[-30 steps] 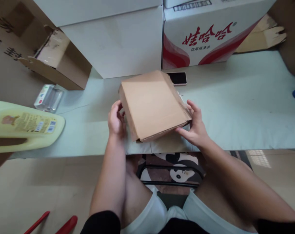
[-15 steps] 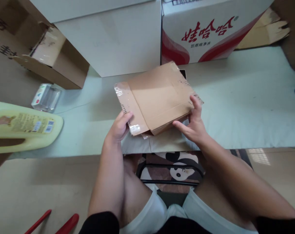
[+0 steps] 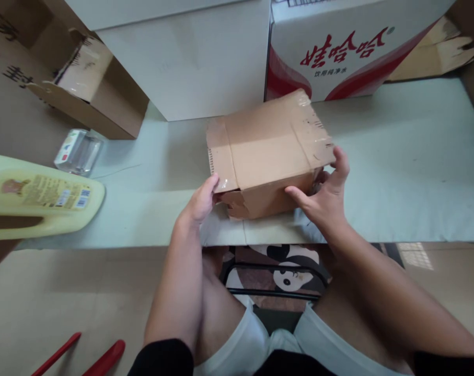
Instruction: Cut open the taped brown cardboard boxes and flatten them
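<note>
Between my hands is a small brown cardboard box [image 3: 266,151], worn, with bits of clear tape on its torn flap edges. It sits tilted over the table's front part, its front face toward me. My left hand [image 3: 203,201] grips the near left corner, thumb on top of the flap and fingers underneath, mostly hidden. At the right end, my right hand [image 3: 325,188] holds the box with its thumb against the front face. The index finger reaches up by the right flap; the other fingers are partly hidden behind the corner.
A large white box [image 3: 197,68] and a white-and-red printed carton [image 3: 331,57] stand at the back. To the left are an open brown carton [image 3: 115,94], a clear plastic container [image 3: 80,152] and a yellow bottle [image 3: 44,198]. The pale cloth-covered table [image 3: 401,172] ends near my legs.
The box has turned and tipped so that more of its front face shows, and it has shifted slightly right. Both hands have moved right with it.
</note>
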`<action>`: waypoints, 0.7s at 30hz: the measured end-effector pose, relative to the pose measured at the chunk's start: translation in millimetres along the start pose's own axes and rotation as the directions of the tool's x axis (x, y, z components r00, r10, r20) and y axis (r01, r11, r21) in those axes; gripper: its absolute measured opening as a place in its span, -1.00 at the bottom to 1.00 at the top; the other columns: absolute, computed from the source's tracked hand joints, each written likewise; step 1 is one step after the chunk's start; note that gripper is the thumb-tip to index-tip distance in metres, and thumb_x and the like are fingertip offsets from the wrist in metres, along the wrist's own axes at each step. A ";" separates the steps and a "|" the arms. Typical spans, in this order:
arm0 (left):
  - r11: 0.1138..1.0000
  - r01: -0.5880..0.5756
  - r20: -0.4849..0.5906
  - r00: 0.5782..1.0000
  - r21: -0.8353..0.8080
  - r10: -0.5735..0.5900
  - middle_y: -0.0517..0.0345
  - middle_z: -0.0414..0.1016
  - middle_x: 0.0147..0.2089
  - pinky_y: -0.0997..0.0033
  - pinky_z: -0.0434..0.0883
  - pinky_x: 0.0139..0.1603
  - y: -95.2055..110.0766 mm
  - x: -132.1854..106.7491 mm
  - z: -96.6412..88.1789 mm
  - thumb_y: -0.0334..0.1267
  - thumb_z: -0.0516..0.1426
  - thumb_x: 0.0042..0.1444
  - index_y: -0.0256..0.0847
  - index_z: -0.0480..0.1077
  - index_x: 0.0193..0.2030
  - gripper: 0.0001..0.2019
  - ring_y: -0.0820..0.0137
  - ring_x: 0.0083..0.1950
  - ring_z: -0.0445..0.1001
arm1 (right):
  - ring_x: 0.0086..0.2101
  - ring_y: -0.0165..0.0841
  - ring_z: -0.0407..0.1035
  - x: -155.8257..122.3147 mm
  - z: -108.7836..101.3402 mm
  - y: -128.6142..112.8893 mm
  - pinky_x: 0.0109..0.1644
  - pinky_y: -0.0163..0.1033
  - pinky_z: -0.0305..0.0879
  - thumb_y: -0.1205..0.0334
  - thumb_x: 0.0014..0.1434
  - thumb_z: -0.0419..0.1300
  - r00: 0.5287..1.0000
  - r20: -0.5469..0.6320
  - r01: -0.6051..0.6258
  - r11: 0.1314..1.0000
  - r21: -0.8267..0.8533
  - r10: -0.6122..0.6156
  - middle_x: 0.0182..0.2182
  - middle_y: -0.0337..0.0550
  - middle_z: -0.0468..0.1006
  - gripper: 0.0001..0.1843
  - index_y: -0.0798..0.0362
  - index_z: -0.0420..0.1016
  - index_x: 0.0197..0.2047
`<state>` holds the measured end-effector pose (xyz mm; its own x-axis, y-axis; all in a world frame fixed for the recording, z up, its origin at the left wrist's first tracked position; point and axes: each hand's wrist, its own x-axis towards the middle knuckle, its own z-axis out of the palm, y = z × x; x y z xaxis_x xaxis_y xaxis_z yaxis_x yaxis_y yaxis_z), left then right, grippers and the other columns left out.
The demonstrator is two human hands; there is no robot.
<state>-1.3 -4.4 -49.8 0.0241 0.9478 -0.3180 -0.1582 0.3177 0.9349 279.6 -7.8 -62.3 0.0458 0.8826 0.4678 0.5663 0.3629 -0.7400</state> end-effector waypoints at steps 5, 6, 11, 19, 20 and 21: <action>0.984 0.148 0.136 0.977 0.102 -0.161 -0.09 0.66 -0.31 -0.03 0.56 -0.19 2.0 -2.5 2.7 0.23 0.05 0.21 -0.23 0.62 -0.12 -0.44 0.03 -0.33 0.65 | 0.10 0.07 0.38 9.2 -13.3 7.3 0.11 0.27 0.41 -0.18 0.07 0.40 0.980 -0.093 -0.184 0.982 -0.054 0.178 0.16 0.15 0.36 0.07 -0.14 -0.07 0.46; 0.980 0.170 0.177 0.966 0.108 -0.187 -0.09 0.64 -0.36 -0.02 0.55 -0.22 3.2 -3.1 2.0 0.24 0.04 0.21 -0.23 0.62 -0.14 -0.43 0.06 -0.40 0.62 | 0.01 0.01 0.45 11.1 -15.1 9.2 0.06 0.23 0.45 -0.19 0.12 0.36 0.967 -0.087 -0.239 0.971 0.011 0.239 0.08 0.10 0.45 -0.02 -0.14 -0.03 0.45; 0.930 0.304 0.344 0.868 0.206 -0.359 -0.12 0.59 -0.44 0.11 0.46 -0.45 11.8 -8.2 -1.0 0.39 0.05 0.14 -0.23 0.59 -0.26 -0.35 0.16 -0.56 0.53 | 0.00 -0.11 0.53 17.2 -17.8 16.7 0.11 0.13 0.47 -0.14 0.34 0.13 0.954 -0.013 -0.287 0.927 0.242 0.299 0.00 -0.03 0.61 -0.54 -0.10 0.44 0.19; 0.958 -0.101 -0.177 0.972 0.267 0.152 -0.04 0.62 -0.13 0.11 0.54 -0.03 8.8 11.5 -3.3 -0.17 0.21 0.05 -0.17 0.54 -0.18 -0.79 0.20 -0.15 0.59 | 0.02 -0.09 0.56 12.9 -18.9 27.2 0.11 0.14 0.52 -0.12 0.33 0.14 0.973 0.002 -0.220 0.931 0.291 0.229 0.07 -0.03 0.63 -0.53 -0.09 0.51 0.18; 0.937 -0.156 -0.204 0.952 0.311 0.227 -0.04 0.62 -0.03 0.09 0.50 0.12 5.1 15.8 -5.7 -0.21 0.27 -0.02 -0.16 0.54 -0.13 -0.72 0.18 -0.01 0.58 | 0.00 -0.09 0.57 11.9 -19.4 27.3 0.08 0.13 0.53 -0.14 0.33 0.13 0.973 0.026 -0.225 0.924 0.310 0.228 0.06 -0.03 0.63 -0.51 -0.10 0.49 0.20; 0.921 -0.196 -0.205 0.939 0.337 0.276 -0.03 0.61 0.03 0.08 0.45 0.22 0.7 19.7 -8.5 -0.22 0.33 -0.08 -0.16 0.53 -0.10 -0.65 0.15 0.10 0.55 | -0.01 -0.09 0.57 11.0 -20.2 27.0 0.06 0.12 0.54 -0.16 0.32 0.14 0.972 0.058 -0.232 0.915 0.329 0.226 0.07 -0.03 0.63 -0.49 -0.10 0.49 0.21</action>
<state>-9.3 14.2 -56.8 -0.2237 0.9719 -0.0733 0.1825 0.1157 0.9764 312.0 5.7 -67.4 0.1251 0.9575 0.2599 0.2373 0.2255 -0.9449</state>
